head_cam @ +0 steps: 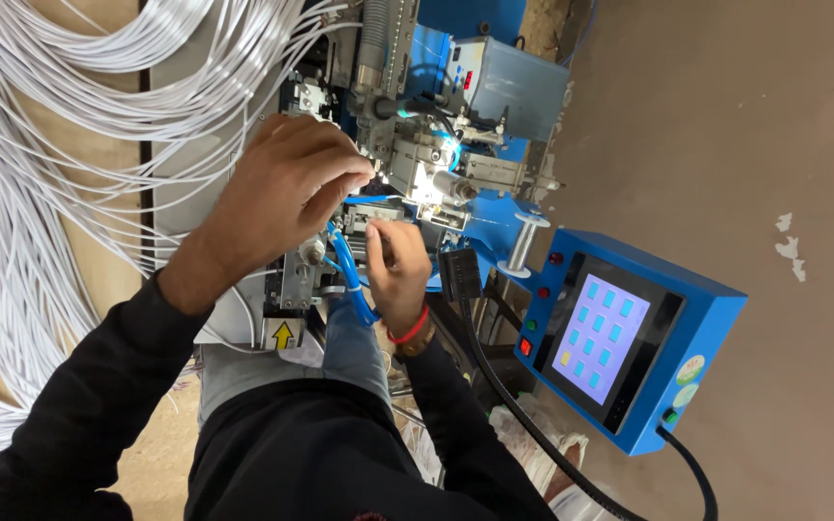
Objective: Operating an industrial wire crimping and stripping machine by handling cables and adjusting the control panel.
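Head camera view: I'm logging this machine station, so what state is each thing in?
Touchscreen panel: lit, showing tiles.
Work light: on, glaring.
Blue air tube: bent, beside the hands.
White wire bundle: hanging in loose loops.
Left hand: fingers pinched at the mechanism.
Right hand: curled, fingers closed.

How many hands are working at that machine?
2. The left hand is raised at the machine's middle, fingers pinched together. The right hand sits just below it, beside the blue tubes. No other hands show.
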